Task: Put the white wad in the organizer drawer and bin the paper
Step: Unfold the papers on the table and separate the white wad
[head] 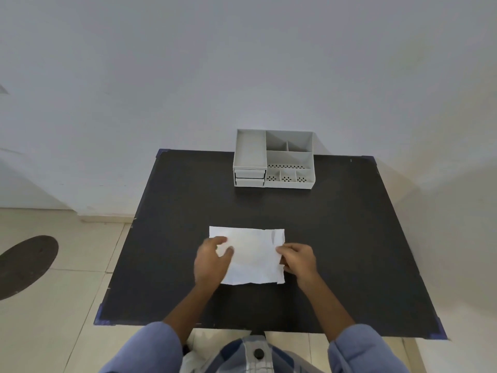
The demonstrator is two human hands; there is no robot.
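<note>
A white sheet of paper (252,254) lies flat in the middle of the black table (336,238), with a faint rounded bulge at its centre. No white wad shows. My left hand (211,261) rests on the sheet's left side, thumb and forefinger apart on top of it. At the sheet's right edge, my right hand (298,261) has its fingers curled around the paper. A grey organizer (274,160) stands at the table's far edge, with two shut drawers (250,177) stacked at its front left and open compartments on top.
The wall runs right behind the organizer. A dark round disc (25,265) lies on the tiled floor to the left. Something white and crumpled (192,358) shows at floor level by my left sleeve. Blue tape marks the table corners.
</note>
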